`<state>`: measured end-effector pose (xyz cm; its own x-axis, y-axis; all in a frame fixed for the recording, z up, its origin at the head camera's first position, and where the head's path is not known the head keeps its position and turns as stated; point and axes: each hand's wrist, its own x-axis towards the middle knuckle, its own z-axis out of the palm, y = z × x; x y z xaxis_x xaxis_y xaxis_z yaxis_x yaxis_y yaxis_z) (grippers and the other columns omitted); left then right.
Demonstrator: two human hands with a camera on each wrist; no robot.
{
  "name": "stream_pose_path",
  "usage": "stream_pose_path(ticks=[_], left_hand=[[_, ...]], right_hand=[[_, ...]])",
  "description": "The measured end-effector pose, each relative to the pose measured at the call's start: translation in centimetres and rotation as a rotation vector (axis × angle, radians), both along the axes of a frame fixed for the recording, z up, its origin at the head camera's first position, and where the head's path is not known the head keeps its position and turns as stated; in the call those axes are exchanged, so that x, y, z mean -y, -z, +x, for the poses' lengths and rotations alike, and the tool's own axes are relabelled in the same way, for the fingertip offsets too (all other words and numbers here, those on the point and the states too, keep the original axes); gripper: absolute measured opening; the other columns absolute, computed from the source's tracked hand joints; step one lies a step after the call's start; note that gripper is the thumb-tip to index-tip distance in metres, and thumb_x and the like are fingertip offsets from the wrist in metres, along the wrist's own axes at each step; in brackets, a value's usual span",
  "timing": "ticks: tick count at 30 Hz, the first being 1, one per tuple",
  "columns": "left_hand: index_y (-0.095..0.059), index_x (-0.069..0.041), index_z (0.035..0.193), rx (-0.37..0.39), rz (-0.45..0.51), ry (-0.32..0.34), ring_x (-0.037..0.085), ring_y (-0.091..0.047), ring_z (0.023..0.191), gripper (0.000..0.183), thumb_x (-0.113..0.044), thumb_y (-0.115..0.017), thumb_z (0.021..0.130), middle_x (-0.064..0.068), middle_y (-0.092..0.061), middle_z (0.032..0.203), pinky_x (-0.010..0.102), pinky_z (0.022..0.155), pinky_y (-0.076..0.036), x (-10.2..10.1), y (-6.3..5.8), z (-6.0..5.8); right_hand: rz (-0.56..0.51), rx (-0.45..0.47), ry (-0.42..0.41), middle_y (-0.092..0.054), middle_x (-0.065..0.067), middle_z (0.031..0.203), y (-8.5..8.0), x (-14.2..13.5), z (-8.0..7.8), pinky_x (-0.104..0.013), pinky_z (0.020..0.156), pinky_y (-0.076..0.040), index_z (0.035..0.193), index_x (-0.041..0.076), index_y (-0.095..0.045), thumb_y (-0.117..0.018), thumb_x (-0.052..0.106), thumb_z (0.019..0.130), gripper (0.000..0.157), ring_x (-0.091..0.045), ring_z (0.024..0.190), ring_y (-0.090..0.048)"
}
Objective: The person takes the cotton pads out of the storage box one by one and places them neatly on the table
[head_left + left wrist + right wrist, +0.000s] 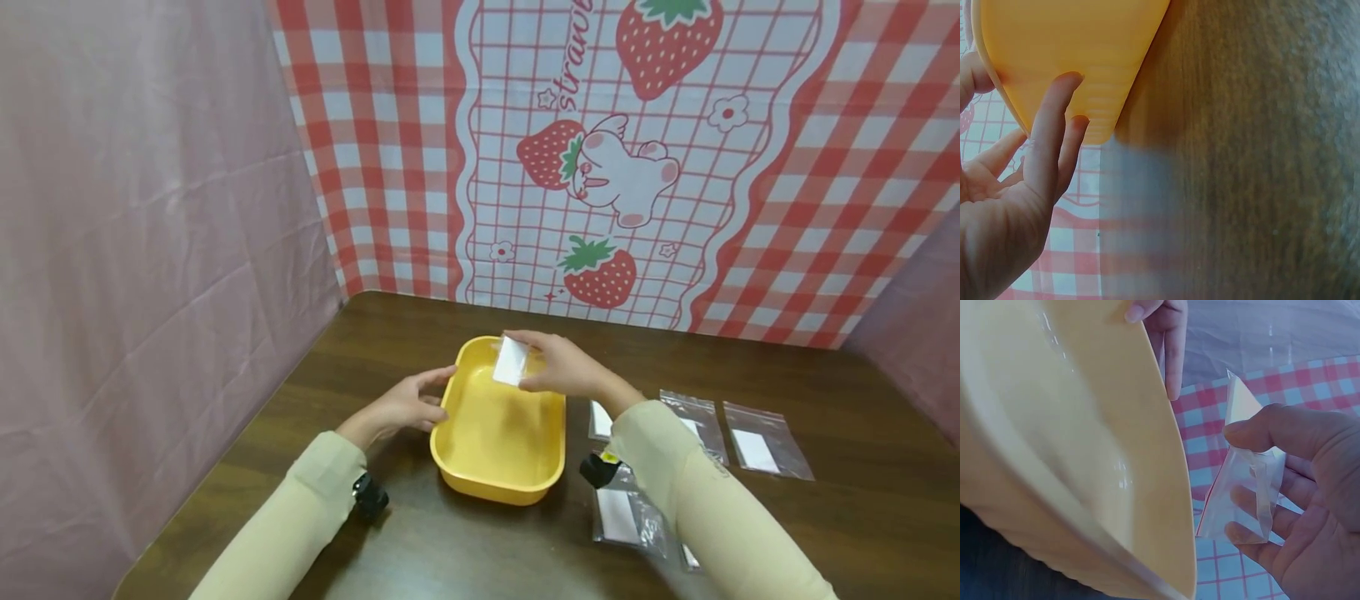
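Note:
A yellow plastic tray (pixel 497 490) with a deep wall stands on the table. My left hand (pixel 401 404) holds its left rim; in the left wrist view, fingers (pixel 1054 125) lie along the tray's outer wall. Over the far right part of the tray, my right hand (pixel 562 364) pinches a small clear zip bag (pixel 511 361) with a flat white piece inside. In the right wrist view the thumb presses the bag (pixel 1235 500) from one side, with fingers behind it. No item shows on the tray's visible floor.
Several similar zip bags with white pieces lie right of the tray, such as one bag (pixel 768 442) at the far right and another (pixel 628 517) nearer. The right forearm partly covers some. A checked strawberry cloth (pixel 405 167) hangs behind the brown table (pixel 300 400).

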<state>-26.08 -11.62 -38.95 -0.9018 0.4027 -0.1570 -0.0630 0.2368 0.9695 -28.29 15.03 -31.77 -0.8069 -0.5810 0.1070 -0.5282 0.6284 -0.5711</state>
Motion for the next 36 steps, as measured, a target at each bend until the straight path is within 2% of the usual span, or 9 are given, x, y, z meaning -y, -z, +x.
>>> stream_pose_path(ticks=[7, 14, 21, 29, 36], left_hand=[[-0.03, -0.008, 0.146, -0.006, 0.039, 0.027, 0.03, -0.057, 0.105, 0.076, 0.008, -0.061, 0.078, 0.021, -0.039, 0.139, 0.035, 0.067, -0.054, 0.1, 0.0, 0.3], [-0.03, -0.007, 0.145, -0.012, 0.059, 0.028, 0.028, -0.057, 0.103, 0.076, 0.009, -0.061, 0.077, 0.021, -0.039, 0.138, 0.036, 0.066, -0.055, 0.1, 0.0, 0.4], [-0.032, -0.009, 0.145, -0.01, 0.041, 0.014, 0.027, -0.058, 0.102, 0.076, 0.008, -0.062, 0.078, 0.02, -0.039, 0.138, 0.035, 0.066, -0.054, 0.0, 0.0, 0.3], [-0.033, -0.01, 0.145, -0.009, 0.021, 0.008, 0.028, -0.057, 0.104, 0.075, 0.007, -0.062, 0.078, 0.019, -0.04, 0.137, 0.035, 0.066, -0.054, -0.2, 0.1, 0.3], [-0.034, -0.012, 0.145, -0.001, -0.012, -0.016, 0.027, -0.057, 0.103, 0.075, 0.006, -0.063, 0.078, 0.017, -0.043, 0.135, 0.036, 0.068, -0.054, -0.3, -0.2, 0.3]], right_hand=[[-0.01, -0.024, -0.007, -0.054, -0.014, 0.127, 0.1, -0.7, 1.0, -0.037, 0.078, -0.044, 0.14, 0.01, -0.042, -0.075, 0.011, 0.075, 0.072, -0.028, 0.098, -0.051], [-0.037, -0.036, 0.005, -0.05, -0.015, 0.132, 0.3, -1.7, 2.3, -0.043, 0.087, -0.046, 0.141, 0.009, -0.041, -0.074, 0.011, 0.076, 0.072, -0.028, 0.111, -0.05], [-0.075, 0.012, 0.026, -0.049, -0.016, 0.132, 0.6, -3.0, 3.5, -0.036, 0.073, -0.052, 0.142, 0.011, -0.039, -0.073, 0.008, 0.077, 0.073, -0.03, 0.106, -0.052], [-0.102, -0.031, 0.064, -0.05, -0.017, 0.132, 1.3, -4.8, 4.9, -0.05, 0.089, -0.045, 0.14, 0.007, -0.042, -0.076, 0.009, 0.076, 0.073, -0.037, 0.116, -0.049], [-0.114, -0.077, 0.083, -0.05, -0.015, 0.133, 2.5, -6.4, 5.8, -0.05, 0.09, -0.044, 0.138, 0.007, -0.044, -0.077, 0.007, 0.074, 0.072, -0.036, 0.114, -0.051]])
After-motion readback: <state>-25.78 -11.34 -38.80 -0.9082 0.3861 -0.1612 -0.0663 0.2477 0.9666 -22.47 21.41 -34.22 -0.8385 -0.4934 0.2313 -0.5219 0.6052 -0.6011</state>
